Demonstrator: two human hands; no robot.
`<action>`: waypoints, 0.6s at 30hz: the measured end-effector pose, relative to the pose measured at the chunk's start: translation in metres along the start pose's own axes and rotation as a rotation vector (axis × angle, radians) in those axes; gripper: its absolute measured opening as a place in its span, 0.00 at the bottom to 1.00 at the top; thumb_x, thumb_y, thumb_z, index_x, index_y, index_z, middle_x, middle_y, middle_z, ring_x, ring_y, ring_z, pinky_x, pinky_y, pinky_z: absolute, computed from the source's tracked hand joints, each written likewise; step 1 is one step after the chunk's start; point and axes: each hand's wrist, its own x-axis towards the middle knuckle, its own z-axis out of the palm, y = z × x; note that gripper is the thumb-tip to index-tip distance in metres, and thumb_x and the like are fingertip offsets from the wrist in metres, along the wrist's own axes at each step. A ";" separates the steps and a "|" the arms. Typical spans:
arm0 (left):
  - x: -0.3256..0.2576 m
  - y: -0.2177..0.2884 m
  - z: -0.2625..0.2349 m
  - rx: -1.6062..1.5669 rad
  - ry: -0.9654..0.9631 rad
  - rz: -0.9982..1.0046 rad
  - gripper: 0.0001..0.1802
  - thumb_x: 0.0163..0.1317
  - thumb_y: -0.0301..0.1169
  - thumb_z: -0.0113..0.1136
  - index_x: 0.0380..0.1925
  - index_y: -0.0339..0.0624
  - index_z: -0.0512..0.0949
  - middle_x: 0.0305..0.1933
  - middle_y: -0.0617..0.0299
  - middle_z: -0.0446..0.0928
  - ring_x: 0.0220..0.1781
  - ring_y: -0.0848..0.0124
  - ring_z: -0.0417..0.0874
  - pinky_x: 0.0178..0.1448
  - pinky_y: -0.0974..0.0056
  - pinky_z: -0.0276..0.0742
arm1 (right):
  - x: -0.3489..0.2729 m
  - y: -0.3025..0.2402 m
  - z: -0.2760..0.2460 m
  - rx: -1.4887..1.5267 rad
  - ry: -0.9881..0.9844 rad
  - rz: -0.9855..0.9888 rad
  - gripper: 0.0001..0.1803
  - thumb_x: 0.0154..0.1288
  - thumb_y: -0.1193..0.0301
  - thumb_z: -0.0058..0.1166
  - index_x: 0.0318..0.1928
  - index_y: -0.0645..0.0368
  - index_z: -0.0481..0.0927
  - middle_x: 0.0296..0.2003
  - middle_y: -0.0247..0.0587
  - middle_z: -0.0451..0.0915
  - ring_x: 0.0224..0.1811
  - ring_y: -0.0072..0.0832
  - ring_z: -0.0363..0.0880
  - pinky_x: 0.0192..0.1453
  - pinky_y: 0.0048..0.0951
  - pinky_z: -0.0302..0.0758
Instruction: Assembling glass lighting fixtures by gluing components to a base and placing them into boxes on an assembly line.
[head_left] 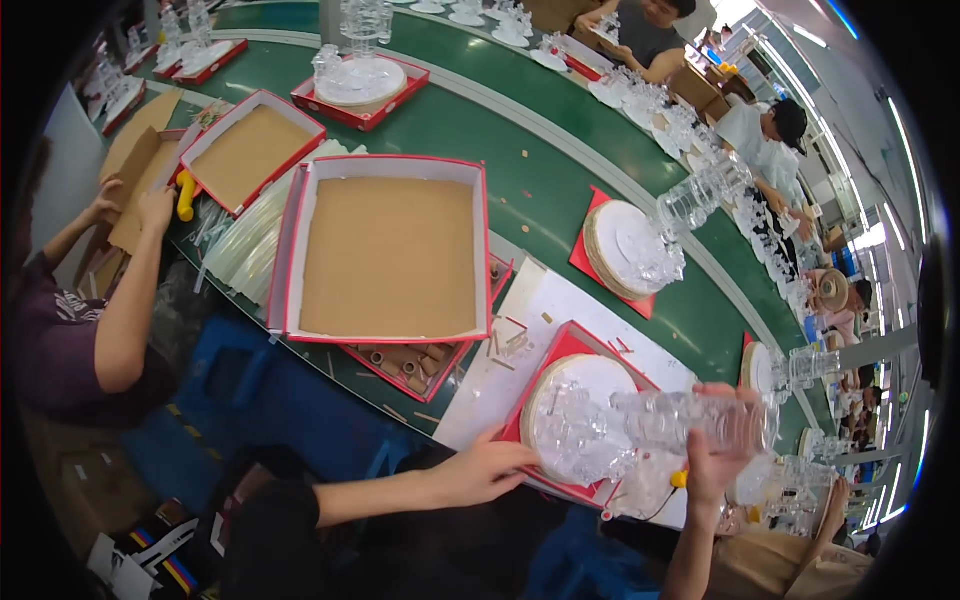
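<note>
A round white base (pixel 562 378) with a clear plastic tiered piece (pixel 680 420) on it sits in a shallow red box tray (pixel 640 372) in front of me. My right hand (pixel 715 450) is closed round the far end of the clear piece, thumb in front and fingers behind. At the tray's near left edge, my left hand (pixel 482 472) has its fingers bent against the rim beside the white base. Its fingertips are partly hidden there.
A large open box (pixel 395 260) with a brown cardboard bottom lies left, over a tray of cardboard tubes (pixel 410 368). Another base in a red tray (pixel 620 250) stands on the green conveyor (pixel 480 160). A co-worker (pixel 90 310) handles cardboard at left. Clear plastic strips (pixel 255 240) lie between.
</note>
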 end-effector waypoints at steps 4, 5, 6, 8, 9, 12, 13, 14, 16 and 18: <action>-0.034 -0.017 0.007 -1.295 0.506 -0.405 0.22 0.73 0.39 0.51 0.59 0.35 0.71 0.58 0.55 0.77 0.67 0.64 0.72 0.73 0.51 0.62 | -0.052 -0.034 -0.048 -0.211 -0.021 -0.209 0.46 0.55 0.48 0.63 0.66 0.63 0.60 0.44 0.49 0.74 0.50 0.39 0.75 0.56 0.40 0.74; -0.041 -0.024 0.018 -1.299 0.522 -0.419 0.22 0.73 0.39 0.51 0.59 0.35 0.71 0.58 0.55 0.77 0.67 0.64 0.72 0.73 0.51 0.62 | -0.049 -0.069 -0.032 -0.027 0.079 -0.260 0.37 0.60 0.56 0.61 0.64 0.61 0.64 0.46 0.53 0.76 0.48 0.43 0.78 0.53 0.43 0.76; -0.048 -0.028 0.031 -1.669 0.336 -0.417 0.24 0.74 0.42 0.47 0.61 0.37 0.70 0.61 0.56 0.76 0.67 0.63 0.72 0.74 0.51 0.61 | -0.049 -0.099 -0.012 0.162 0.177 -0.303 0.28 0.65 0.63 0.58 0.62 0.59 0.67 0.48 0.57 0.78 0.46 0.48 0.80 0.51 0.45 0.78; -0.019 0.015 0.023 -1.729 0.254 -0.939 0.35 0.73 0.55 0.39 0.68 0.41 0.65 0.68 0.53 0.71 0.67 0.59 0.72 0.74 0.52 0.60 | -0.054 -0.095 -0.047 0.244 -0.052 -0.228 0.34 0.64 0.58 0.60 0.64 0.58 0.62 0.48 0.58 0.76 0.46 0.50 0.79 0.51 0.46 0.78; -0.018 0.017 0.021 -1.732 0.246 -0.930 0.35 0.73 0.55 0.39 0.68 0.41 0.65 0.68 0.53 0.71 0.67 0.59 0.72 0.74 0.52 0.60 | -0.054 -0.092 -0.059 0.334 -0.267 -0.156 0.40 0.62 0.53 0.61 0.66 0.56 0.57 0.49 0.60 0.74 0.47 0.52 0.77 0.51 0.48 0.77; -0.023 0.030 0.013 -1.808 0.294 -0.955 0.37 0.72 0.58 0.38 0.69 0.41 0.64 0.69 0.53 0.70 0.68 0.59 0.71 0.75 0.51 0.59 | -0.063 -0.102 -0.008 0.290 0.046 -0.124 0.45 0.57 0.51 0.66 0.66 0.57 0.56 0.46 0.56 0.73 0.47 0.50 0.75 0.49 0.45 0.77; -0.023 0.029 0.017 -1.844 0.288 -0.970 0.38 0.72 0.59 0.38 0.69 0.41 0.64 0.69 0.53 0.69 0.68 0.59 0.71 0.75 0.51 0.59 | -0.063 -0.105 0.004 0.273 0.176 -0.079 0.47 0.57 0.51 0.67 0.67 0.56 0.54 0.46 0.55 0.73 0.45 0.48 0.76 0.48 0.43 0.77; -0.023 0.028 0.021 -1.877 0.285 -0.985 0.39 0.71 0.60 0.38 0.69 0.41 0.64 0.69 0.53 0.69 0.69 0.59 0.70 0.75 0.51 0.58 | -0.058 -0.110 0.015 0.237 0.249 -0.075 0.39 0.61 0.56 0.65 0.65 0.56 0.59 0.45 0.53 0.73 0.41 0.46 0.76 0.44 0.42 0.78; -0.023 0.028 0.023 -1.941 0.276 -1.008 0.40 0.70 0.61 0.38 0.70 0.41 0.63 0.70 0.53 0.68 0.69 0.59 0.70 0.75 0.51 0.58 | -0.049 -0.087 -0.007 0.072 0.221 -0.078 0.42 0.59 0.51 0.62 0.66 0.60 0.60 0.43 0.51 0.73 0.44 0.42 0.76 0.49 0.41 0.76; -0.044 0.012 0.027 -2.138 0.159 -0.659 0.44 0.69 0.65 0.37 0.71 0.40 0.61 0.72 0.53 0.65 0.72 0.59 0.66 0.76 0.50 0.56 | -0.036 -0.049 -0.039 -0.024 0.152 -0.182 0.47 0.56 0.50 0.65 0.66 0.64 0.58 0.42 0.51 0.76 0.46 0.39 0.77 0.54 0.40 0.74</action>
